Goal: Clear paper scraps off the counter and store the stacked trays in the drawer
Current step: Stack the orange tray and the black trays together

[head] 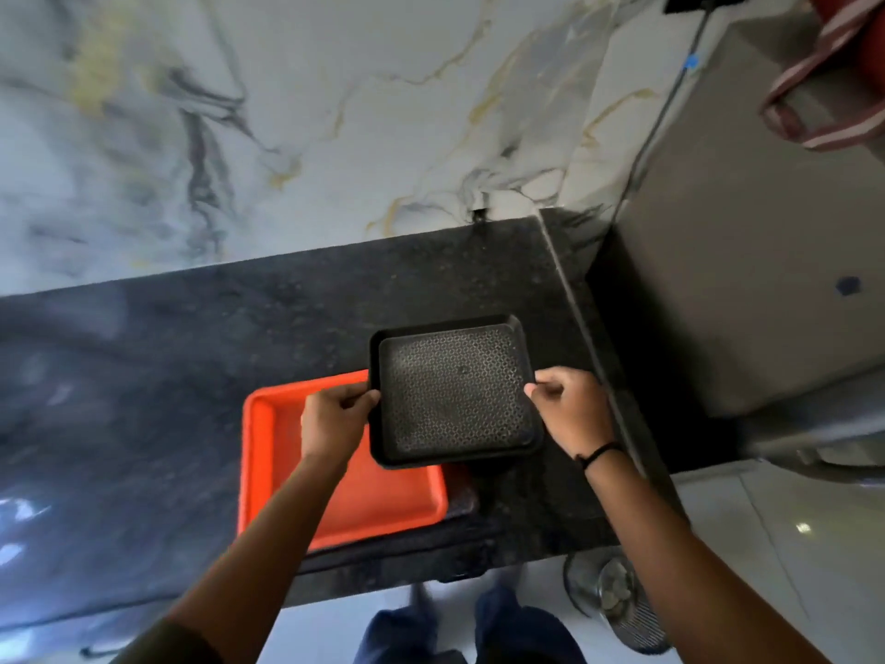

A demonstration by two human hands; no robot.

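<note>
Left hand [335, 416] and right hand [570, 407] grip a square black tray [455, 393] with a patterned floor, above an orange tray [373, 500].

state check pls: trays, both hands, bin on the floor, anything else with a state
black tray: held at both side edges, overlapping the orange tray's corner
orange tray: flat on the counter, empty, partly covered
left hand: shut on black tray's left rim
right hand: shut on black tray's right rim
bin: on the floor, holds crumpled scraps
</note>
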